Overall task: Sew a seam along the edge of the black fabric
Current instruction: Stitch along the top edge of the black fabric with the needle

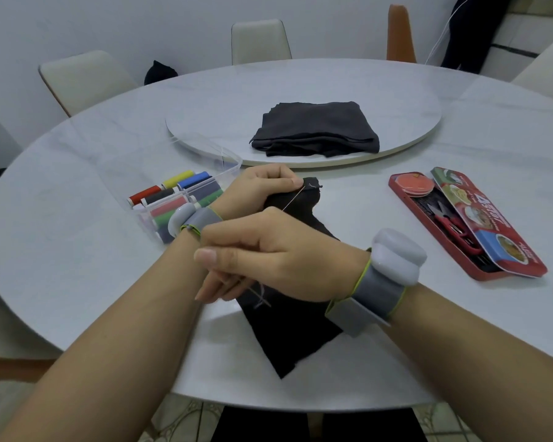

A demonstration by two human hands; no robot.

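Head view: hands crossed over the black fabric point(296, 339), mid-stitch.

The left hand point(256, 189) reaches furthest, thumb and forefinger pinching the strip's far end. A pale thread point(291, 199) runs taut from those fingertips back to the knuckles of the right hand point(278, 256). That hand lies across the cloth's middle, fingers pressed together and angled down, thumb laid along the forefinger; whether it pinches anything, I can't tell. The strip carries on past the right wrist and ends near the table's point(428, 330) edge. Beyond the left wrist sits a clear box of thread spools point(179, 199). Beyond the left fingertips lies folded dark cloth point(316, 129) on a turntable point(205, 135), and an open red tin point(466, 224) sits off past the right wrist.
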